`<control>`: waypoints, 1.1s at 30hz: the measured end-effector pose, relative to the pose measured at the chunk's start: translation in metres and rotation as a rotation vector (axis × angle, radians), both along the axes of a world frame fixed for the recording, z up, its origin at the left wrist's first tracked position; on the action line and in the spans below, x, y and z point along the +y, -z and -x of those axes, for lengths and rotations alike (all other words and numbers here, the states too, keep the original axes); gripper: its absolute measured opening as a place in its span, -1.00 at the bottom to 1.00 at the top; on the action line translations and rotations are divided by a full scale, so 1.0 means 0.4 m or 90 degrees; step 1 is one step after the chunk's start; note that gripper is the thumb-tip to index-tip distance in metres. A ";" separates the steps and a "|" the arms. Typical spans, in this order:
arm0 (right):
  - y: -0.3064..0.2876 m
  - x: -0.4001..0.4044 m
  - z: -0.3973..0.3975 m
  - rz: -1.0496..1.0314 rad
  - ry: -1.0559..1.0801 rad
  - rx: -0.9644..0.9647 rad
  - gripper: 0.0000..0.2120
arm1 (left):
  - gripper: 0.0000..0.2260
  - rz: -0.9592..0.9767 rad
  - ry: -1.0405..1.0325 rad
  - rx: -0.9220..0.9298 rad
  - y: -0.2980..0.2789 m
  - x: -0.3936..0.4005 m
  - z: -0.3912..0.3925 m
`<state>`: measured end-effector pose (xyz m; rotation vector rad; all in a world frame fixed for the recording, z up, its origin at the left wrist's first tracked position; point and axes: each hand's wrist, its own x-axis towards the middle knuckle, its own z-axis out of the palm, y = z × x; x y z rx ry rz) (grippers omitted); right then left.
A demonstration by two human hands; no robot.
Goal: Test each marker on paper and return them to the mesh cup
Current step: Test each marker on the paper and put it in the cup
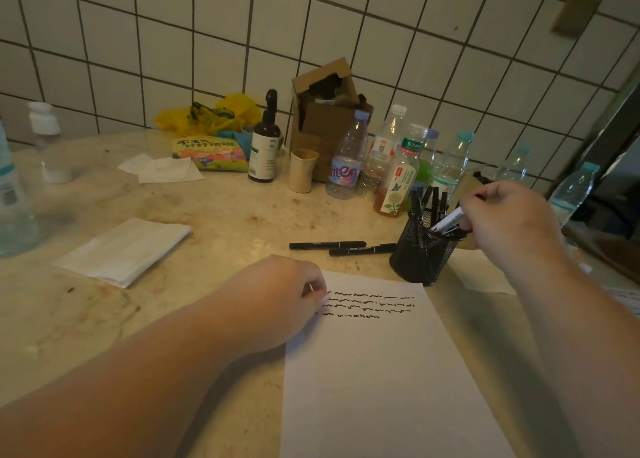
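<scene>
Behind the mesh cup [423, 249], at its 11 to 1 o'clock, stands a crowd of plastic bottles [347, 156], one with amber drink and a flower label [394, 191], close enough to hem the cup in from the back. Further toward 10 o'clock are a beige paper cup [302, 170], a dark pump bottle [265, 142], an open cardboard box [327, 111], a bright snack packet [211, 152] and a yellow plastic bag [207, 114]. A folded white tissue [121, 249] lies at 9 o'clock of the paper sheet [381, 371], and crumpled tissues [162, 169] lie further back.

The counter [225, 215] is beige, marbled stone, stained with brown specks. It meets a wall of white square tiles [173, 42] with dark grout.

The mesh cup is black wire, sitting at the sheet's 1 o'clock, touching its far corner, with several black markers upright in it. Two black capped markers [327, 245] lie flat on the counter at the cup's 9 o'clock, nearly end to end. The right hand [509, 215] is above the cup's rim, fingers closed around a white-barrelled marker [448, 221] whose end points down into the cup. The left hand [277, 295] is loosely curled, fingertips pressing the sheet's left edge beside three rows of black squiggles [369, 306].
</scene>
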<state>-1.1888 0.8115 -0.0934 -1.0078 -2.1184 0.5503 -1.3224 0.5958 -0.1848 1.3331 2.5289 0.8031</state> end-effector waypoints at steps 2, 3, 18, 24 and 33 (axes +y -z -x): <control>-0.011 0.022 0.018 -0.056 0.007 -0.030 -0.85 | -0.83 0.002 0.000 -0.003 -0.001 -0.001 -0.001; -0.013 0.035 0.028 -0.092 0.015 -0.064 -0.82 | -0.83 0.004 0.001 -0.002 -0.001 0.000 -0.001; 0.164 -0.058 0.244 -0.274 -0.218 -0.472 -0.77 | -0.83 0.022 -0.006 0.013 0.003 0.014 0.006; 0.212 -0.019 0.258 -0.277 -0.258 -0.478 -0.77 | -0.81 0.021 0.000 0.026 -0.004 0.013 0.000; 0.140 -0.073 0.194 -0.210 -0.305 -0.310 -0.89 | -0.82 0.003 0.002 0.033 0.003 0.015 0.002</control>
